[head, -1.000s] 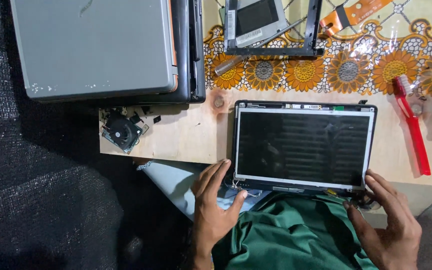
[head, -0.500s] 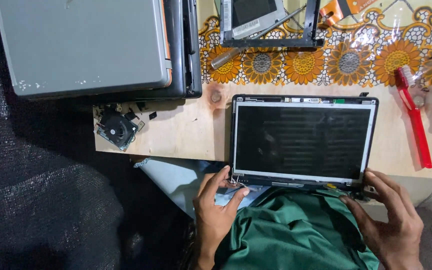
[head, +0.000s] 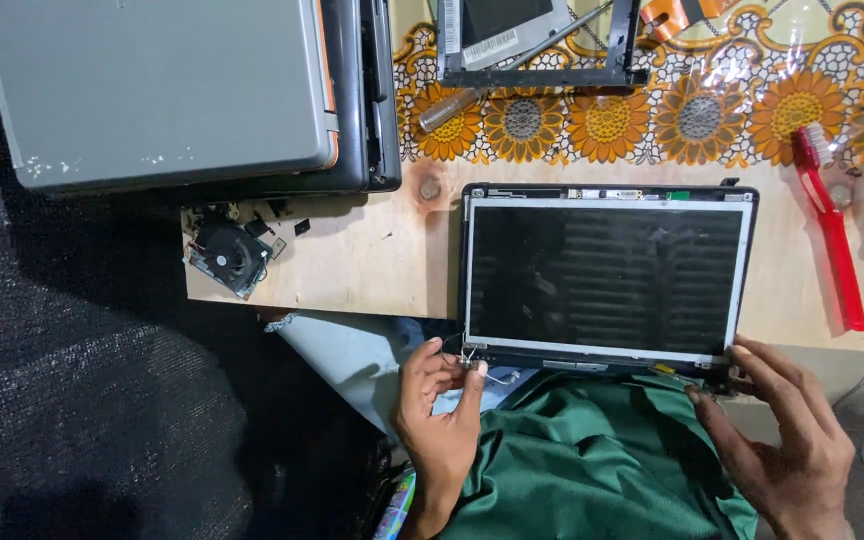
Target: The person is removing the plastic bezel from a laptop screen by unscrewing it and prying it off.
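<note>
Left hand (head: pixel 439 410) first: its fingers (head: pixel 472 378) are pinched on the thin wires and small metal hinge at the near left corner of the laptop screen panel (head: pixel 604 275), thumb curled in beside them. Over on the other side, the right hand (head: pixel 782 445) has its fingers (head: pixel 752 362) spread and lightly curved, tips touching the panel's near right corner. The panel itself lies flat on the wooden table (head: pixel 362 265), dark glass up, its near edge overhanging the person's green lap cloth (head: pixel 592 470). Left of the panel, a small black cooling fan (head: pixel 227 257) sits near the table's edge. Beyond that fan, a grey closed laptop (head: pixel 157 85) rests on a darker one. Right of the panel lies a red toothbrush (head: pixel 832 235). Beyond the panel, on the sunflower cloth (head: pixel 692 115), there's a black frame (head: pixel 537 45) with a screwdriver (head: pixel 452 105).
</note>
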